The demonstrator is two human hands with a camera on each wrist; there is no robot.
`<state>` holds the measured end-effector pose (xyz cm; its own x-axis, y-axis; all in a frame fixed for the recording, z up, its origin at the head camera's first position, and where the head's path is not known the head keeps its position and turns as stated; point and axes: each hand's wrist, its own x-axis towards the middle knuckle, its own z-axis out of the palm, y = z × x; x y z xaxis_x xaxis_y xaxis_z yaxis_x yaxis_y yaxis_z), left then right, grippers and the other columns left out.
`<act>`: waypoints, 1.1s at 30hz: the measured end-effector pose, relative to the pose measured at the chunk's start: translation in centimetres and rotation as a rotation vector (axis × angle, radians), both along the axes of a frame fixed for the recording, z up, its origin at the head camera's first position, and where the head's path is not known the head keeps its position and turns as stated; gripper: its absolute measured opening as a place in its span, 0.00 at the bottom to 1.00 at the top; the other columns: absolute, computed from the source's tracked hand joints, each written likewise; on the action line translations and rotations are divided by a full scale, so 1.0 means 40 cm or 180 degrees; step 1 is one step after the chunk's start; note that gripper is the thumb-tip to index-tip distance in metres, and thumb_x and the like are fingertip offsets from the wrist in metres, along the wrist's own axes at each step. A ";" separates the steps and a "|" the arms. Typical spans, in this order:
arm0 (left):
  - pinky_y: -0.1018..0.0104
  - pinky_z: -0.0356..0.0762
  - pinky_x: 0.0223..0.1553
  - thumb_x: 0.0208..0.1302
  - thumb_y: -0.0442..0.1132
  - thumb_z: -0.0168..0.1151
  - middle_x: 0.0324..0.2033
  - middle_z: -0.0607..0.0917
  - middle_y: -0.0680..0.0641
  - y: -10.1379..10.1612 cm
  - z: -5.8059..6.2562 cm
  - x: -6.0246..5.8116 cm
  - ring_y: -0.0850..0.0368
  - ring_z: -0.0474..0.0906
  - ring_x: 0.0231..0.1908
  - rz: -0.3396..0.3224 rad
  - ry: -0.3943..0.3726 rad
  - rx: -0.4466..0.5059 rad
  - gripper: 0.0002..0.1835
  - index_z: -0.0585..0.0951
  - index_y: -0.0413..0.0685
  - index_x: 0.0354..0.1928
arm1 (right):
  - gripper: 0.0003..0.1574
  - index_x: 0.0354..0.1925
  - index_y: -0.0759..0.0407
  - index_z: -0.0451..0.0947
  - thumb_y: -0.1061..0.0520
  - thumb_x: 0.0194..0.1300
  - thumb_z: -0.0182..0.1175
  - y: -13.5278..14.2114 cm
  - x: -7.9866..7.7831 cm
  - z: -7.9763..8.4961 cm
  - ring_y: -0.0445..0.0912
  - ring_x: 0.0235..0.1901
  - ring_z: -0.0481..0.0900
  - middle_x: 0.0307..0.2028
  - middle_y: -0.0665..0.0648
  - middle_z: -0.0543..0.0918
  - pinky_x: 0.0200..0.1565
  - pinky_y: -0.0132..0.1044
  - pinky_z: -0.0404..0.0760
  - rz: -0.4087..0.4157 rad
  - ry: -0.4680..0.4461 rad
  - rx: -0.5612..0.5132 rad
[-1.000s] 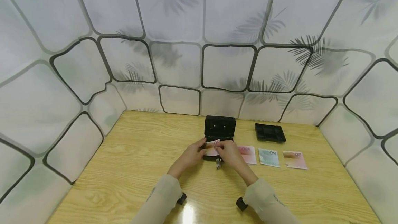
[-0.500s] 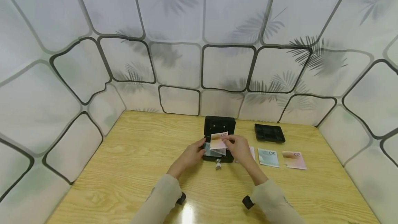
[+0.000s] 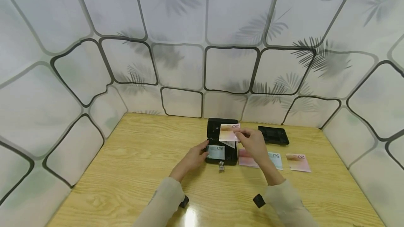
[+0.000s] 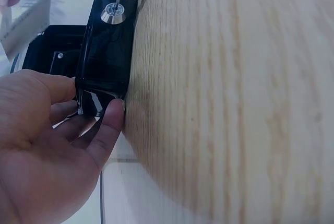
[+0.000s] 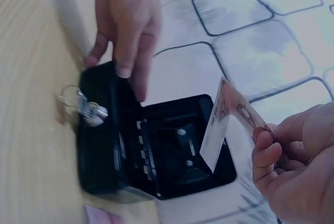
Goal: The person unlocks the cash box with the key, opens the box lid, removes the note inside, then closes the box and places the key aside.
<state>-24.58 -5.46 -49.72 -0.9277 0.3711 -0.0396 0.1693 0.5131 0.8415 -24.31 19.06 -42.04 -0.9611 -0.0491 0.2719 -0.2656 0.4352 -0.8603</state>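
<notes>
In the head view a black cash box (image 3: 231, 157) stands with its lid (image 3: 213, 129) raised. A greenish 50 banknote (image 3: 216, 152) lies in its left part. My left hand (image 3: 193, 157) grips the box's left side; the left wrist view shows fingers at the upper edge and lower corner. My right hand (image 3: 254, 144) pinches pinkish 20 banknotes (image 3: 228, 133) by their right edge, raised in front of the lid. They splay into a V in the right wrist view. A lock with keys (image 5: 94, 112) sits on the box's front.
On the wooden table (image 3: 142, 164), right of the box, lie a pink banknote (image 3: 247, 158), a 50 banknote (image 3: 275, 159) partly behind my right arm, and a 20 banknote (image 3: 298, 163). A black coin tray (image 3: 274, 135) lies behind them. Patterned fabric walls (image 3: 181, 66) surround the table.
My right hand has lifted the 20 banknotes out of the box, up and to the right. The 50 banknote inside has come into view. My left hand has stayed on the box.
</notes>
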 end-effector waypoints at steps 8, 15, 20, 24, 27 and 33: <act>0.48 0.67 0.69 0.80 0.33 0.52 0.77 0.62 0.37 -0.001 0.001 -0.001 0.41 0.58 0.75 -0.0017 -0.0016 -0.0027 0.30 0.60 0.38 0.79 | 0.13 0.47 0.65 0.89 0.58 0.74 0.65 0.061 0.012 0.038 0.40 0.19 0.70 0.24 0.59 0.82 0.20 0.31 0.67 -0.0066 0.0103 0.0124; 0.47 0.68 0.68 0.79 0.32 0.52 0.76 0.62 0.36 0.001 0.000 -0.003 0.40 0.58 0.75 -0.0016 0.0021 -0.0032 0.30 0.61 0.36 0.78 | 0.17 0.52 0.71 0.86 0.58 0.75 0.63 0.136 0.038 0.062 0.37 0.24 0.76 0.32 0.63 0.86 0.24 0.28 0.75 -0.0025 0.0044 -0.0074; 0.48 0.68 0.68 0.79 0.32 0.53 0.77 0.62 0.36 0.001 -0.003 -0.002 0.40 0.58 0.75 -0.0012 0.0034 -0.0043 0.30 0.61 0.35 0.78 | 0.18 0.53 0.73 0.84 0.58 0.76 0.62 0.185 0.065 0.074 0.36 0.25 0.76 0.31 0.57 0.85 0.23 0.28 0.75 -0.0066 -0.0026 0.0018; 0.47 0.65 0.70 0.79 0.32 0.53 0.76 0.62 0.36 0.001 -0.002 -0.001 0.40 0.58 0.75 -0.0008 0.0038 -0.0041 0.30 0.61 0.35 0.78 | 0.18 0.53 0.71 0.85 0.58 0.76 0.62 0.223 0.089 0.073 0.39 0.23 0.71 0.26 0.55 0.81 0.21 0.31 0.71 -0.0107 0.0073 0.0188; 0.45 0.63 0.71 0.79 0.32 0.53 0.76 0.62 0.35 0.001 -0.001 -0.001 0.39 0.58 0.75 -0.0008 0.0041 -0.0032 0.30 0.61 0.35 0.78 | 0.18 0.52 0.70 0.86 0.56 0.76 0.62 0.254 0.107 0.070 0.39 0.23 0.71 0.27 0.54 0.82 0.21 0.31 0.71 -0.0159 0.0108 0.0290; 0.49 0.69 0.65 0.80 0.33 0.53 0.77 0.62 0.37 0.001 -0.001 -0.002 0.41 0.59 0.75 0.0011 0.0036 -0.0047 0.29 0.61 0.36 0.78 | 0.19 0.52 0.70 0.85 0.54 0.76 0.62 0.311 0.138 0.063 0.36 0.28 0.79 0.33 0.46 0.85 0.27 0.29 0.81 -0.0223 0.0055 0.0385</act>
<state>-24.65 -5.40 -49.76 -0.9294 0.3674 -0.0346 0.1769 0.5260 0.8319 -18.80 31.50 -39.54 -0.9585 -0.0154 0.2847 -0.2453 0.5535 -0.7959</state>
